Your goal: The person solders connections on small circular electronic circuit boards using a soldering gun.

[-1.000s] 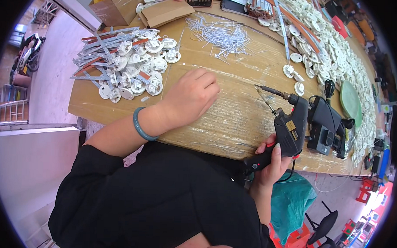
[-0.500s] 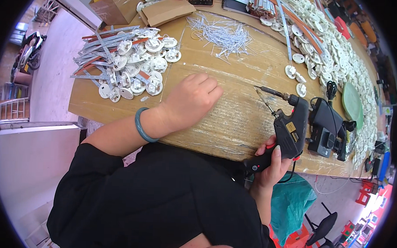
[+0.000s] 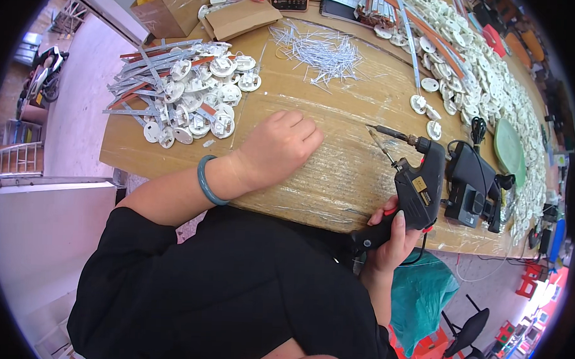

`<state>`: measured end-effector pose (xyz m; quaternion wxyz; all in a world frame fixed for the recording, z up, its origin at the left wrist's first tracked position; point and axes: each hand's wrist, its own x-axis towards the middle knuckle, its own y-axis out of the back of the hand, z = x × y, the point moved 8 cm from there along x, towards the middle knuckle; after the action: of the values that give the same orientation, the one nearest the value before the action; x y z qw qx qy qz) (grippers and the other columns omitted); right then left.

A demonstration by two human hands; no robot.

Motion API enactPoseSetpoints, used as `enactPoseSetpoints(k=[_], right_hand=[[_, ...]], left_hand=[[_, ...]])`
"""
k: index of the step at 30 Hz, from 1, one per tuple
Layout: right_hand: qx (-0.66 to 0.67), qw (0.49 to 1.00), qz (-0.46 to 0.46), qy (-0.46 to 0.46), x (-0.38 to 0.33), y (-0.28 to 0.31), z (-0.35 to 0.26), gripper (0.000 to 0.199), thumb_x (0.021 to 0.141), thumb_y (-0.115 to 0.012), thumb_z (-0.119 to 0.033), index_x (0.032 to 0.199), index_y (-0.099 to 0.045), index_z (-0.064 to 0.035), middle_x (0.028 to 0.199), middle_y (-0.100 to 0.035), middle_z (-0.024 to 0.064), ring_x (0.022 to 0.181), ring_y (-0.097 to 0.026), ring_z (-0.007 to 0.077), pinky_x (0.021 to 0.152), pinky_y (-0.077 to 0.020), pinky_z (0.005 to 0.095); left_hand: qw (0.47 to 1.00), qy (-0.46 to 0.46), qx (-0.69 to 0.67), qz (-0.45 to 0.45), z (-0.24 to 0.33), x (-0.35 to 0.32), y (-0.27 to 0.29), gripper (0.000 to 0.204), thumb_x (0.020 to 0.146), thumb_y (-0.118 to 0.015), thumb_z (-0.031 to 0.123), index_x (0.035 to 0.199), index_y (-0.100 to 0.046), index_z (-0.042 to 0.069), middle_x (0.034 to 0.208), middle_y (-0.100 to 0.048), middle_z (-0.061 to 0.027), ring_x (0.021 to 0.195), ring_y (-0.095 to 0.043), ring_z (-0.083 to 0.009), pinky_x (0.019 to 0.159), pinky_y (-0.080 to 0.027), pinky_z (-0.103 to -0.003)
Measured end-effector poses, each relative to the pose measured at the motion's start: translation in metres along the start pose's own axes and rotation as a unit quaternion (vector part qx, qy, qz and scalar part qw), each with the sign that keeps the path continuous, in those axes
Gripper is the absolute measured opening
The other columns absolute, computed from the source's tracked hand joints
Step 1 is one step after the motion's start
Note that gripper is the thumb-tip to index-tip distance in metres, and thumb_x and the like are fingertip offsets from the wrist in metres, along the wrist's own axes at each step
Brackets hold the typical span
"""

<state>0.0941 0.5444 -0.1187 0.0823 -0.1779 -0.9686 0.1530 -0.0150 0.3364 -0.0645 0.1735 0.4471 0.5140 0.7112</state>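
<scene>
Right hand [image 3: 394, 237] grasping black pistol-shaped soldering gun [image 3: 417, 190]; left hand [image 3: 281, 147] loosely curled, empty, resting on plastic-wrapped wooden surface [image 3: 338, 175].

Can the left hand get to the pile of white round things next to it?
Probably yes. The left hand rests flat on the table, holding nothing, and the pile of white round things lies just beyond it, with only bare tabletop between them.
</scene>
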Motion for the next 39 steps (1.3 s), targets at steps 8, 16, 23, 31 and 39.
enactPoseSetpoints(k=[8,16,23,31,39], right_hand=[[0.002,1.0,0.003,0.005,0.0,0.0,0.0,0.033,0.098,-0.048,-0.007,0.13,-0.045,0.0027,0.103,-0.056,0.0173,0.072,-0.058,0.0205,0.062,-0.0513,0.0318],[0.001,1.0,0.011,0.008,0.0,0.0,0.0,0.033,0.098,-0.048,-0.007,0.13,-0.045,0.0024,0.104,-0.057,0.017,0.072,-0.058,0.0201,0.062,-0.0514,0.0317],[0.0,1.0,0.011,0.004,0.0,-0.003,-0.001,0.033,0.099,-0.048,-0.008,0.13,-0.045,0.0023,0.104,-0.056,0.0168,0.073,-0.058,0.0199,0.062,-0.0509,0.0312],[-0.006,1.0,0.024,0.002,0.0,-0.001,0.001,0.032,0.099,-0.049,-0.01,0.129,-0.045,0.0017,0.104,-0.056,0.0161,0.074,-0.058,0.0194,0.062,-0.0507,0.0304],[-0.005,1.0,0.02,0.008,0.0,-0.002,0.0,0.032,0.099,-0.049,-0.01,0.128,-0.046,0.0024,0.105,-0.056,0.016,0.074,-0.059,0.0193,0.062,-0.0509,0.0304]], left_hand=[[1.0,-0.001,-0.002,0.001,-0.002,0.0,0.001,0.016,0.077,-0.069,0.009,0.092,-0.063,0.005,0.081,-0.056,-0.0069,0.081,-0.059,-0.0245,0.07,-0.049,-0.036],[0.944,0.145,-0.296,-0.031,-0.047,-0.006,0.005,0.017,0.08,-0.074,0.005,0.095,-0.066,0.004,0.092,-0.065,-0.0089,0.086,-0.063,-0.0271,0.076,-0.051,-0.038],[0.957,0.093,-0.276,-0.012,-0.04,-0.003,0.008,0.01,0.077,-0.076,0.004,0.083,-0.068,0.005,0.091,-0.063,-0.0054,0.088,-0.059,-0.0253,0.075,-0.049,-0.036],[0.949,0.112,-0.292,-0.028,-0.044,-0.007,0.002,0.011,0.077,-0.076,0.005,0.086,-0.072,0.006,0.09,-0.058,-0.0052,0.085,-0.059,-0.0237,0.072,-0.048,-0.034],[0.904,0.173,-0.386,-0.064,-0.052,-0.01,-0.008,0.009,0.082,-0.074,0.004,0.091,-0.072,0.005,0.091,-0.056,-0.0044,0.08,-0.058,-0.0167,0.068,-0.048,-0.028]])
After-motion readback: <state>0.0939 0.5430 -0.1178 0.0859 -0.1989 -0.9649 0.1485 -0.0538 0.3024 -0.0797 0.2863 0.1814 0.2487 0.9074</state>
